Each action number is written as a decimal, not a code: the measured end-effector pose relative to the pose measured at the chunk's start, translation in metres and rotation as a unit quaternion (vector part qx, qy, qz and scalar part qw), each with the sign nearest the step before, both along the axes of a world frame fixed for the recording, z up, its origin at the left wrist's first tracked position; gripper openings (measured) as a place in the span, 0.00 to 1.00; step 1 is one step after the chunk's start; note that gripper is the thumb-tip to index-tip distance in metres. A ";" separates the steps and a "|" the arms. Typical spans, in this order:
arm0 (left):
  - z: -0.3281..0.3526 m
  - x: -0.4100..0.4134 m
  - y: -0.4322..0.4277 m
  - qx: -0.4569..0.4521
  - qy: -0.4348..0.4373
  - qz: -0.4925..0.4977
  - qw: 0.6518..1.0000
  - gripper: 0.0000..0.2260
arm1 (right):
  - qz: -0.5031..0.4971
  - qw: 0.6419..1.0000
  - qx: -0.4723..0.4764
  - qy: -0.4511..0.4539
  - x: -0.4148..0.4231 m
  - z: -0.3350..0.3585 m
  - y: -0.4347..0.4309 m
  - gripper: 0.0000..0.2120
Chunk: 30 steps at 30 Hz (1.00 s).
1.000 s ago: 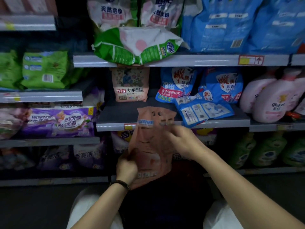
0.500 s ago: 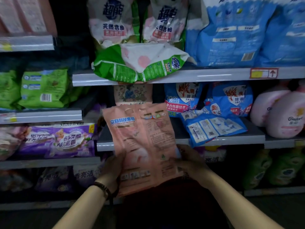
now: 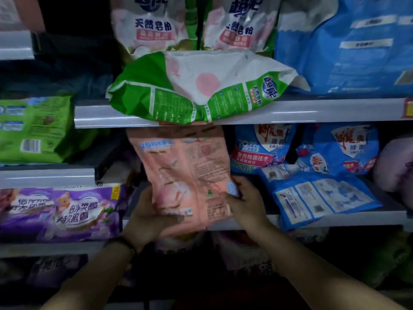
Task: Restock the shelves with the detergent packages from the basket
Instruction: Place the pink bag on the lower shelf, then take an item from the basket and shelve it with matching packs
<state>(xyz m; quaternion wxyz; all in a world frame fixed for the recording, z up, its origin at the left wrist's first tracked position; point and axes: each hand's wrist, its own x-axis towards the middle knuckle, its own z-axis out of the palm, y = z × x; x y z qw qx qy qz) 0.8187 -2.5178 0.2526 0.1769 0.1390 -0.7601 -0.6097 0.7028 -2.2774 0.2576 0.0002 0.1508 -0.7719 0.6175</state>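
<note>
A pink detergent package (image 3: 185,175) stands upright with its printed back facing me, in the gap on the middle shelf (image 3: 252,222). Its top edge reaches the underside of the upper shelf (image 3: 268,114). My left hand (image 3: 149,218) grips its lower left corner from below. My right hand (image 3: 243,202) holds its lower right edge, thumb on the front. The basket is out of view.
A green and white bag (image 3: 201,88) lies flat on the upper shelf, overhanging its edge. Blue bags (image 3: 263,148) stand right of the gap, one blue bag (image 3: 321,198) lying flat. Purple packs (image 3: 67,211) and green packs (image 3: 33,130) fill the left shelves.
Both hands lifted the pink package up and forward into the middle-shelf gap; it now covers the floral bag behind. The camera moved closer to the shelves.
</note>
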 end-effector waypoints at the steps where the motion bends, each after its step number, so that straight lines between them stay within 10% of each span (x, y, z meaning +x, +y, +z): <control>1: 0.002 -0.016 -0.011 -0.024 0.010 0.016 1.000 0.49 | -0.004 1.000 0.011 0.004 -0.011 0.004 -0.011 0.17; 8: -0.012 -0.098 -0.060 -0.198 -0.071 0.166 0.963 0.40 | 0.065 0.963 0.256 -0.048 -0.063 0.004 -0.067 0.23; 13: -0.035 -0.086 -0.032 -0.365 -0.189 0.024 0.911 0.38 | 0.106 0.943 0.316 -0.010 -0.055 -0.023 -0.065 0.39; 25: -0.035 0.029 0.063 -0.395 0.055 -0.108 0.911 0.05 | 0.022 0.938 0.315 0.142 0.050 -0.024 0.023 0.08; 30: -0.083 0.086 0.115 -0.300 -0.076 -0.159 0.938 0.08 | 0.052 0.929 0.354 0.092 0.115 -0.085 0.069 0.07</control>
